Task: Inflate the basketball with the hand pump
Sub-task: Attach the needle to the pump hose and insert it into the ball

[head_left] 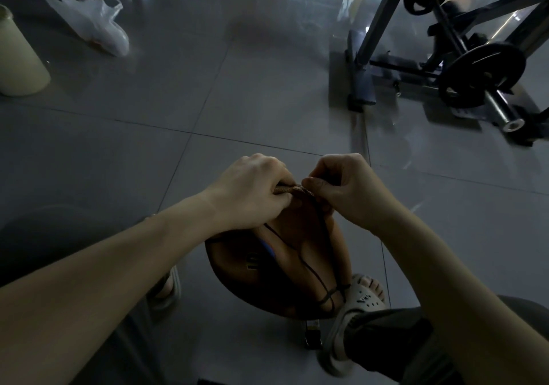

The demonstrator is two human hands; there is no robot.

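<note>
A brown basketball (285, 265), limp and folded in on itself, hangs in front of me between my knees. A thin dark net or cord (309, 268) runs over it. My left hand (252, 188) and my right hand (341, 188) both grip the ball's folded upper edge, fingers curled round it, knuckles almost touching. A small dark object (312, 334) lies on the floor under the ball; I cannot tell what it is. No pump is clearly in view.
My feet in grey sandals (361, 298) stand on the grey tiled floor. A weight bench with barbell plates (481, 72) stands at the back right. A white plastic bag (95, 25) and a cream canister (17, 57) are at the back left.
</note>
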